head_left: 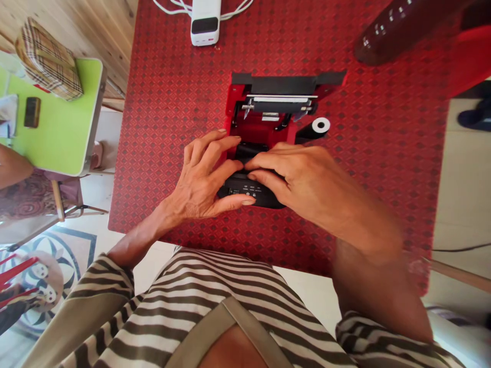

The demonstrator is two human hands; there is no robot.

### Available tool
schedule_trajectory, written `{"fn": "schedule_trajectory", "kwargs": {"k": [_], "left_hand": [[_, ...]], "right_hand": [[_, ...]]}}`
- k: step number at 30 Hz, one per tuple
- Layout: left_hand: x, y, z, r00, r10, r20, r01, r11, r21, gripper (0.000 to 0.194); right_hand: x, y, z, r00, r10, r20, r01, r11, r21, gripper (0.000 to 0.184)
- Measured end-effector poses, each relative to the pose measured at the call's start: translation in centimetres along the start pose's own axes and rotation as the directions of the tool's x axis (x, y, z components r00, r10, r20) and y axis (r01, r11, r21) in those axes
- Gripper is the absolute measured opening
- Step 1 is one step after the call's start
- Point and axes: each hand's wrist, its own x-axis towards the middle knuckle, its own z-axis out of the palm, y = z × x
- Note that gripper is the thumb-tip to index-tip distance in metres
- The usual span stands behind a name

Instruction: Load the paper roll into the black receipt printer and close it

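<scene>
Okay, from your head cam, both your hands are down on the front of a small open printer [268, 107], probably a receipt-type unit, though it's hard to be sure from this angle. Your left hand [203, 179] comes in from the lower left and your right hand [303, 184] from the lower right, with the two index fingers [240, 164] almost meeting above the black front panel [249, 197] and its small buttons. Your left thumb [233, 203] runs along the panel's near edge, with the other left fingers curled over the top, so that hand looks pretty much clamped on it. Your right fingers sit together, draped over the same panel, but I can't tell how hard they're gripping. The panel's long axis runs side to side in front of you, both hands are about equally near, and a black roller [249, 151] lies just past your fingertips. Past your right hand, a dark roll with a white end [316, 128] sits just beside the printer on the red patterned surface [172, 128].
</scene>
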Motion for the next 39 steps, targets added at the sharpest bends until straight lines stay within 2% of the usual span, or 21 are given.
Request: {"fn": "schedule_trajectory", "kwargs": {"k": [9,16,21,24,28,31,35,39], "left_hand": [[0.3,-0.5,0.2,0.999,-0.021,0.04,0.025,0.994,-0.104,0.062],[0.7,-0.2,0.1,0.997,-0.033,0.07,0.042,0.992,-0.122,0.054],[1.0,-0.3,0.1,0.997,-0.026,0.068,0.035,0.989,-0.147,0.045],[1.2,-0.1,0.0,0.997,-0.041,0.072,0.053,0.983,-0.176,0.037],[1.9,0.0,-0.3,0.993,-0.082,0.085,0.099,0.97,-0.221,0.022],[2.5,-0.1,-0.6,0.992,-0.109,0.068,0.122,0.963,-0.24,0.016],[2.7,0.0,-1.2,0.997,-0.079,-0.002,0.077,0.98,-0.182,0.013],[1.9,0.7,-1.6,0.996,-0.002,-0.084,-0.011,0.988,-0.154,0.009]], "right_hand": [[1.0,1.6,-0.4,0.998,-0.028,0.06,0.017,0.984,0.177,0.032],[1.2,2.2,-0.6,0.99,-0.102,0.093,0.084,0.98,0.182,0.028],[1.4,2.2,-1.7,0.983,-0.103,0.153,0.074,0.98,0.186,0.026],[1.6,2.0,-2.0,0.986,-0.078,0.145,0.043,0.972,0.231,0.028],[1.4,1.9,-1.9,0.997,-0.026,0.066,0.007,0.961,0.275,0.026],[0.7,1.6,-1.6,0.997,-0.019,-0.068,0.037,0.965,0.261,0.022],[-0.9,0.7,-0.7,0.974,-0.023,-0.225,0.063,0.983,0.171,0.024],[-2.7,0.1,0.5,0.962,-0.065,-0.264,0.09,0.992,0.084,0.021]]}}
